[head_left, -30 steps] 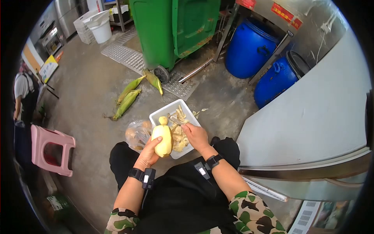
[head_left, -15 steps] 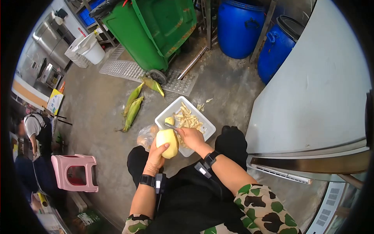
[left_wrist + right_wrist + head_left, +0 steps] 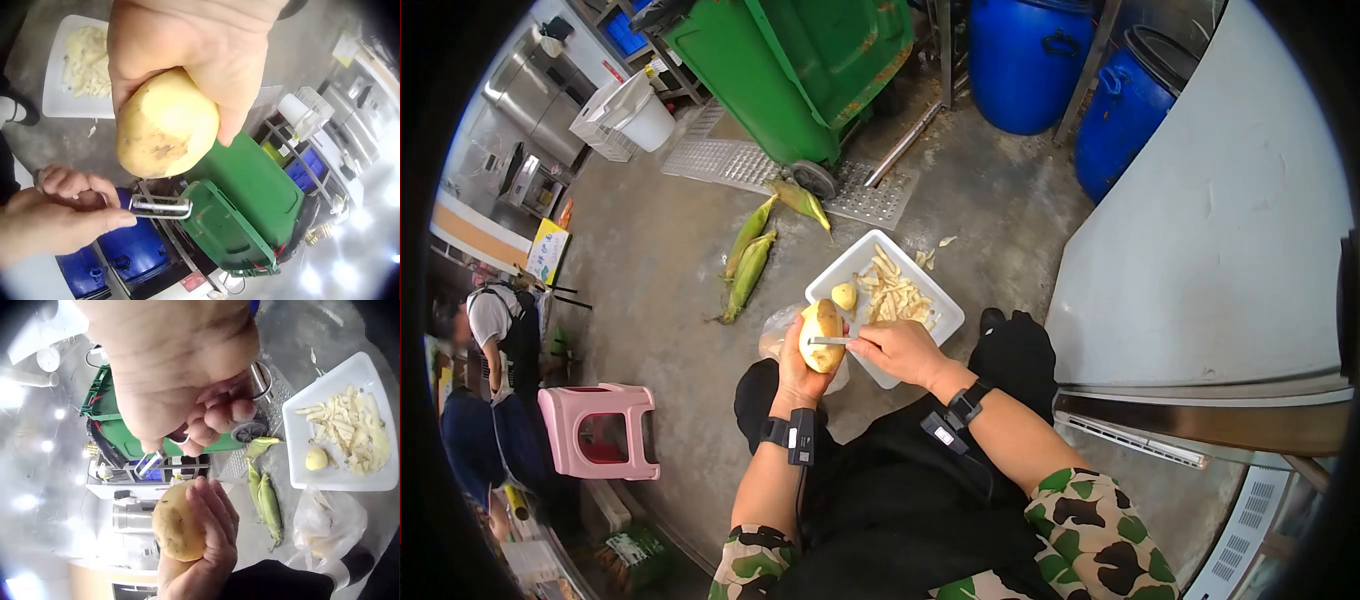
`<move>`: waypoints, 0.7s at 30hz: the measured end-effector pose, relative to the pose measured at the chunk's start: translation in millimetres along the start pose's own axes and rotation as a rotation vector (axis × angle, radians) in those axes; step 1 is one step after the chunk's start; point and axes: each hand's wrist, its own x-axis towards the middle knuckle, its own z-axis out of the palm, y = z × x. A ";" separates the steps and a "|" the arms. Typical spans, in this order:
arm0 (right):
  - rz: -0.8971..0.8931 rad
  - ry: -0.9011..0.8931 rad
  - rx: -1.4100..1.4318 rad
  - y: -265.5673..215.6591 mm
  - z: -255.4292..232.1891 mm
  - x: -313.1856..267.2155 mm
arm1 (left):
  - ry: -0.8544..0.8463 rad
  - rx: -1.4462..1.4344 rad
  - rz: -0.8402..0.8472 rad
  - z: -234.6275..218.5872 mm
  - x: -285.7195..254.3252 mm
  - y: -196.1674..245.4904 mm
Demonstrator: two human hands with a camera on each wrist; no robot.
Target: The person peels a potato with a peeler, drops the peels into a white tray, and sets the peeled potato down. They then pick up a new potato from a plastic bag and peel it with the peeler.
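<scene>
Left hand grips a partly peeled yellow potato above the white rectangular plastic tray of peelings, presumably so scraps drop in, while the right hand clasps a metal peeler against it.

Your head camera looks steeply down from above your lap, taking in the floor ahead, with the white tray near frame centre and the green bin at the top. Your left wrist camera sits very close under the left hand, facing outward past the potato. Your right wrist camera looks along the right hand. All three share the potato, tray and bin.
</scene>
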 end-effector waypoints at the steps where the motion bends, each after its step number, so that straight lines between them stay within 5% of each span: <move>1: -0.019 0.012 -0.048 0.1 0.5 -0.4 | 0.016 0.006 -0.009 0.3 1.9 -2.4; 8: 0.046 0.029 -0.219 10.5 5.5 13.9 | 0.115 0.205 0.024 -2.9 -3.5 -1.4; 21: 0.428 -0.013 -0.270 26.7 20.2 31.2 | -0.043 0.168 -0.009 5.6 -22.4 11.1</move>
